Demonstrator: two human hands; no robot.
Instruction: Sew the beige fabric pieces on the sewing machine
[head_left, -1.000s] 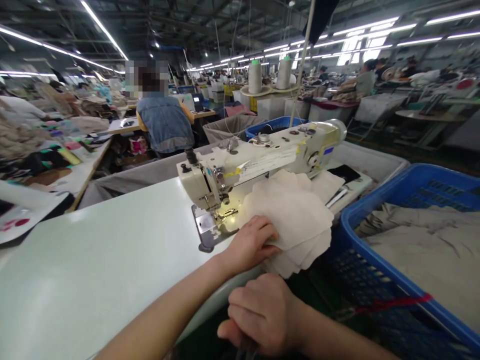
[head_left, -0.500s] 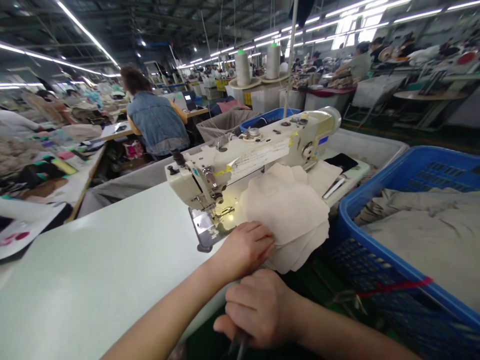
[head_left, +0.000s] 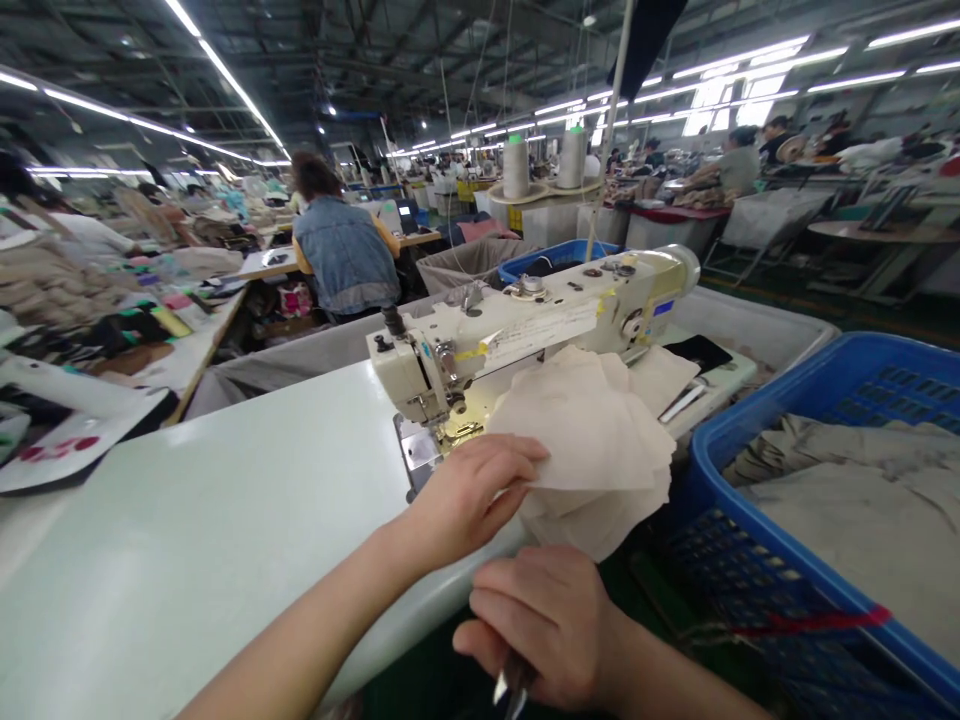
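Since the beige fabric pieces (head_left: 592,425) on the right of the bench (head_left: 225,490), beside the sewing machine (head_left: 517,325), look light and limp, edge grips should suit, the left hand (head_left: 472,490) pinching their near left edge while the right hand (head_left: 547,625) clasps a metal tool (head_left: 512,688).

Left hand (head_left: 471,492): bare, knuckles rounded. Left forearm (head_left: 330,605): bare from wrist to lower edge of view, widening away from the wrist. Right hand (head_left: 551,622): bare, knuckles likewise rounded. Right forearm (head_left: 667,672): bare along its visible length, outline smooth.
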